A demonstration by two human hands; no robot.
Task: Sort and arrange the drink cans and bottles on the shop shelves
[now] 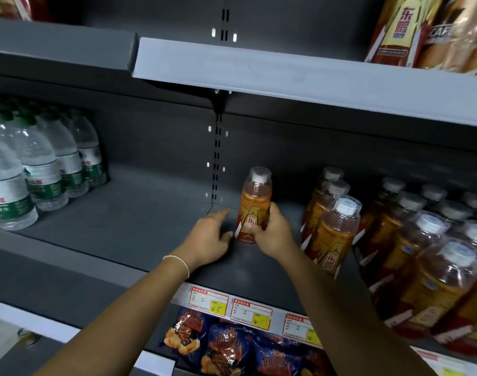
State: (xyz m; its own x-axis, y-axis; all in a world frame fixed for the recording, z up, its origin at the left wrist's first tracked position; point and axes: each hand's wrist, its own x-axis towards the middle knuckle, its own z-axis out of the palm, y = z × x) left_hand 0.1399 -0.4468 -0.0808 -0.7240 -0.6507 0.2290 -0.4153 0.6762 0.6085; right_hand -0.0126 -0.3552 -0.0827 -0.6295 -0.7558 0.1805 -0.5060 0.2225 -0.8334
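An orange drink bottle point(255, 204) with a clear cap and a red-and-gold label stands upright on the dark middle shelf point(139, 226). My right hand point(272, 232) grips its lower half from the right. Just left of the bottle, my left hand point(208, 237) rests on the shelf with fingers stretched out toward the back; a white band circles that wrist. More of the same orange bottles point(337, 234) stand in rows to the right. Clear water bottles point(39, 164) with green labels fill the shelf's left end.
The grey upper shelf point(286, 74) overhangs the work area and carries large orange bottles point(394, 28) at its right. Price tags point(250, 312) line the middle shelf's front edge. Snack bags point(231, 346) lie on the shelf below.
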